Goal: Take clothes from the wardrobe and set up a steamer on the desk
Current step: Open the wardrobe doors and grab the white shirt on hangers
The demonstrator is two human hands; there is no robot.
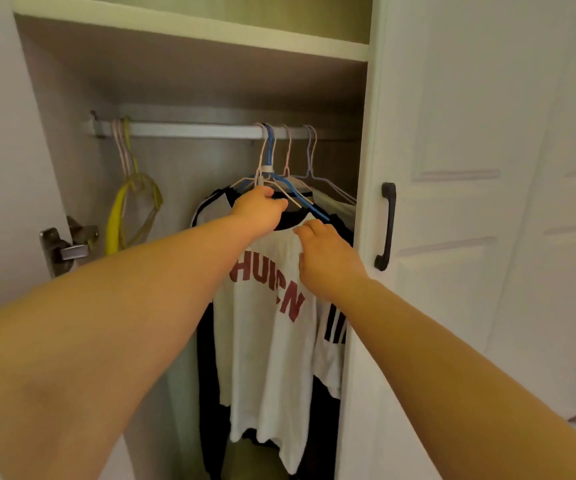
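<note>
Now | left hand [258, 211] grips hangers [279, 183] | right hand [328, 258] on white shirt [265, 341]

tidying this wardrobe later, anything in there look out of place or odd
Mostly orderly. The one oddity is a yellow-green garment at the left end of the rail, looped loosely and dangling askew rather than hung flat. The hangers bunch at the right, leaving the middle of the rail bare.
</note>
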